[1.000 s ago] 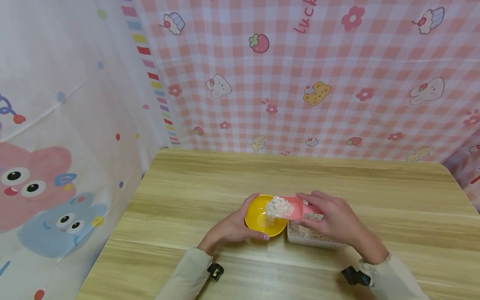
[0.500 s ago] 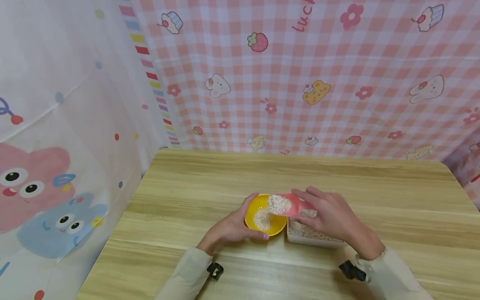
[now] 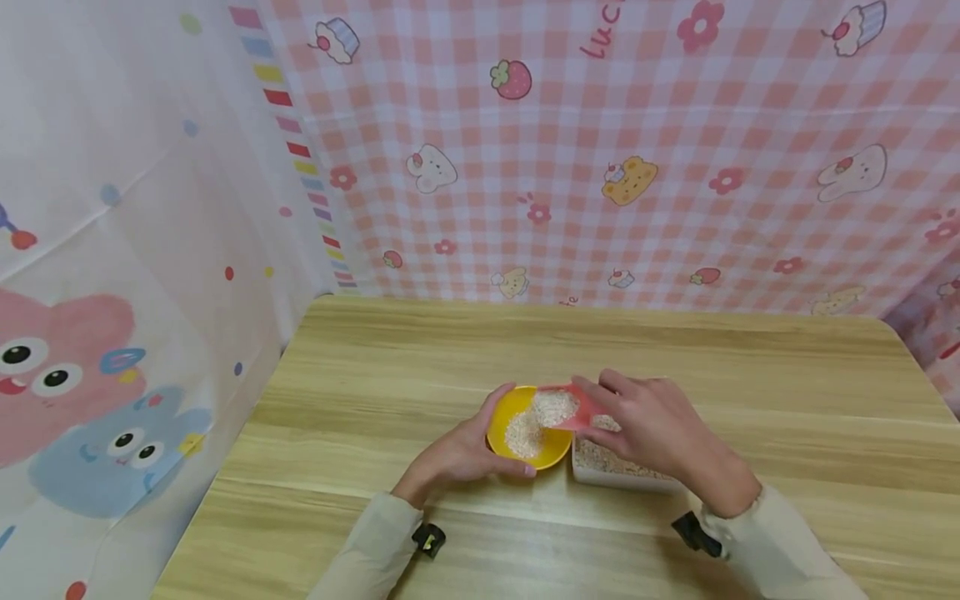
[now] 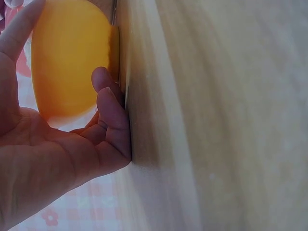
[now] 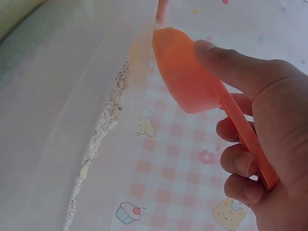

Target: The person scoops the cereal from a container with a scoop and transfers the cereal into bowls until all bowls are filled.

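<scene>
My left hand [image 3: 465,450] holds a yellow bowl [image 3: 553,450], its thumb at the near rim and its fingers round the far side. In the left wrist view the bowl [image 4: 70,57] stands upright on its foot at the table, fingers curled by its side. Pale flakes, like oats, lie in a heap [image 3: 523,435] in the bowl. My right hand [image 3: 660,425] grips the handle of a pink scoop [image 5: 192,82]. The scoop is tipped over the bowl's right side, with flakes [image 3: 553,408] still in it and at its lip.
A whitish translucent rectangular container [image 3: 622,478] of similar flakes stands just right of the bowl, partly under the right hand. The wooden table [image 3: 420,350] reaches back to a pink checked cloth [image 3: 480,208]. A white printed cloth [image 3: 172,250] hangs at the left.
Flakes have poured from the scoop, and a heap has formed in the bowl. The right hand has tilted and shifted slightly left. The left hand keeps its hold on the bowl.
</scene>
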A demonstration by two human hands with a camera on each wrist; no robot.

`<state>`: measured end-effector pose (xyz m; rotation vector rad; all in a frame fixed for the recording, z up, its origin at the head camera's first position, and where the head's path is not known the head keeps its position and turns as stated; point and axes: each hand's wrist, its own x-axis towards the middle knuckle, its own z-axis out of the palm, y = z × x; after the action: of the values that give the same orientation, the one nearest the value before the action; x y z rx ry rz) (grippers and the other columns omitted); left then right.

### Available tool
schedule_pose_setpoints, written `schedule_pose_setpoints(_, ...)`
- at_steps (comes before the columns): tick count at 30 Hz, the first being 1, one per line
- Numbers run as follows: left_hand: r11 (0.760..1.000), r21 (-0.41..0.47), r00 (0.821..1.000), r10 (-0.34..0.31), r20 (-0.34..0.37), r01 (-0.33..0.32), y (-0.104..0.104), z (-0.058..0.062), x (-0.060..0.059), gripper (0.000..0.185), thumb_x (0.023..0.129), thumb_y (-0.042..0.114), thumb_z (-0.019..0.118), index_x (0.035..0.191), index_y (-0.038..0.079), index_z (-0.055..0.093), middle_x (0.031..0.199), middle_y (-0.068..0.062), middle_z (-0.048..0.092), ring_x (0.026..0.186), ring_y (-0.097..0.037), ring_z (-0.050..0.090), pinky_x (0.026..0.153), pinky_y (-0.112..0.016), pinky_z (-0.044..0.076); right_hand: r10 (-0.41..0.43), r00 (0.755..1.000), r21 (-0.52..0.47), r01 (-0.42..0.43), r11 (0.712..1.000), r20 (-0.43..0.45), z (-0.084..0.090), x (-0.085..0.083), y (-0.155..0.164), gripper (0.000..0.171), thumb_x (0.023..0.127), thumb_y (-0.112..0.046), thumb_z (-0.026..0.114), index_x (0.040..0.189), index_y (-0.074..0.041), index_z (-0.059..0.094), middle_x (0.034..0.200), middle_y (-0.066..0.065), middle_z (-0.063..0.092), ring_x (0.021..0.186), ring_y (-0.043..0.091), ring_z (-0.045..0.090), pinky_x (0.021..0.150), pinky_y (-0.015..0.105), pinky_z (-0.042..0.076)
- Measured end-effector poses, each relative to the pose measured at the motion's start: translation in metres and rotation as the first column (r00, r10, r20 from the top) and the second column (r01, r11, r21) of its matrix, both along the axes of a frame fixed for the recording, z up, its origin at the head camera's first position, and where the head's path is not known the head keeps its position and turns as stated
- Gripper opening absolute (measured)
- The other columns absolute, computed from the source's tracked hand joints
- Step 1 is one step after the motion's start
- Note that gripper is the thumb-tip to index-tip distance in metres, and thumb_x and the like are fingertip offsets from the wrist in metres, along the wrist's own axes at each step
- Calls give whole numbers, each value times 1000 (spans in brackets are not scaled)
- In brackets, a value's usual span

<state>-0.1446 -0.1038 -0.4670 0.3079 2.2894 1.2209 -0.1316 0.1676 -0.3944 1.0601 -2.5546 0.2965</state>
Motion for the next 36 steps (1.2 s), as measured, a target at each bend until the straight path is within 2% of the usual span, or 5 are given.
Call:
schedule_pose_setpoints(10,1000,1,1000,-3,-3,3,-1,2,0,115,70,46,88,156,43,11,155,-8,38,136,-33,42,113,-58,28,23,999,47,-22,999,-22,5,0,-5,56,76,-40,85,122,-12,70,81,-2,57,52,5,36,46,17,30)
schedule_pose_setpoints(15,1000,10,1000,-10,1,10,0,1,0,116,71,46,88,156,42,10,155,-6,38,136,-32,42,114,-58,28,52,996,90,-45,995,-79,4,-1,-8,54,76,-41,85,120,-13,70,79,-3,55,52,6,37,45,17,30)
schedule_pose_setpoints(24,1000,2,1000,-2,6,2,1,2,0,117,70,48,88,156,42,10,155,-7,39,136,-32,42,113,-58,28,106,973,139,-78,987,-205,3,-3,-18,51,72,-35,89,114,-11,71,74,-2,54,53,11,47,46,22,40)
schedule_pose_setpoints(29,1000,1,1000,0,1,0,1,2,0,117,69,48,88,156,41,11,152,-7,42,132,-31,45,113,-57,30,125,957,204,-72,976,-261,5,-2,-20,47,76,-31,87,114,-10,70,78,0,59,59,14,57,52,26,50)
schedule_pose_setpoints(36,1000,-2,1000,-1,8,1,0,2,0,119,69,50,88,157,41,10,154,-6,40,134,-30,43,113,-58,29,144,941,217,-79,973,-306,6,-1,-13,57,71,-31,90,117,-9,64,80,1,58,61,16,59,54,27,52)
